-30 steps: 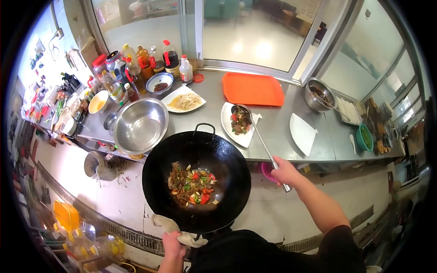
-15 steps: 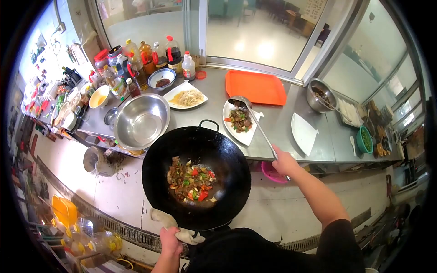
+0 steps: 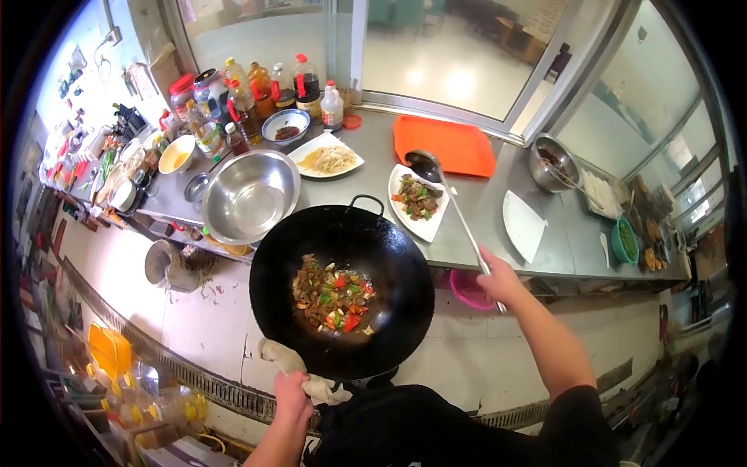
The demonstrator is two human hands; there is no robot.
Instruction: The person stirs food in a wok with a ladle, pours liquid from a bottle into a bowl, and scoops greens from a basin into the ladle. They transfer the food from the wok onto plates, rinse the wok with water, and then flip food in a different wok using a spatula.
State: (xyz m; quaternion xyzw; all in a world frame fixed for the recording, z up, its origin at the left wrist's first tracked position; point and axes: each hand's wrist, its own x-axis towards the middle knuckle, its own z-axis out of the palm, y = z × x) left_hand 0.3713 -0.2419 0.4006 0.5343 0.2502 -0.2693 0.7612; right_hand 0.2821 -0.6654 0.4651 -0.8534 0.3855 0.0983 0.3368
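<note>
My left hand (image 3: 292, 395) is closed on a pale folded cloth (image 3: 285, 356) at the near rim of a large black wok (image 3: 405, 288); any handle under the cloth is hidden. Cooked meat with red and green pepper pieces (image 3: 333, 300) lies in the wok, which is tilted a little. My right hand (image 3: 499, 274) grips the long handle of a metal ladle (image 3: 461, 222). The ladle's dark bowl hangs over the far end of a white plate (image 3: 424, 229), and a portion of the same food (image 3: 417, 198) sits on that plate.
Left of the plate stand a steel basin (image 3: 249, 201), a plate of pale shreds (image 3: 330, 160) and several sauce bottles (image 3: 307, 89). An orange tray (image 3: 443, 146) lies behind. To the right are a white plate (image 3: 524, 227) and a steel pot (image 3: 554, 163).
The ladle's bowl has risen off the food on the plate toward the plate's far end, uncovering the portion. My left hand still holds the cloth at the wok, and the view has shifted slightly.
</note>
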